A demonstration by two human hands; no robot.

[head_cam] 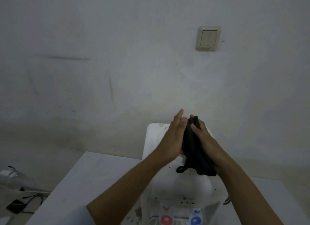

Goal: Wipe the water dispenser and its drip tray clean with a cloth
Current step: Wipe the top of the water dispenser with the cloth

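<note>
A white water dispenser (182,189) stands on a white table below me, seen from above. Its red tap (166,220) and blue tap (196,220) show at the bottom edge. The drip tray is out of sight. A black cloth (192,151) hangs bunched between my two hands above the dispenser's top. My left hand (173,136) presses flat against the cloth's left side with straight fingers. My right hand (203,141) grips the cloth from the right, fingers curled round its upper end.
The dispenser sits on a white table (87,179) against a grey wall. A light switch (208,38) is on the wall above. On the floor at left lie a clear plastic bottle (11,176) and a dark charger with cable (16,206).
</note>
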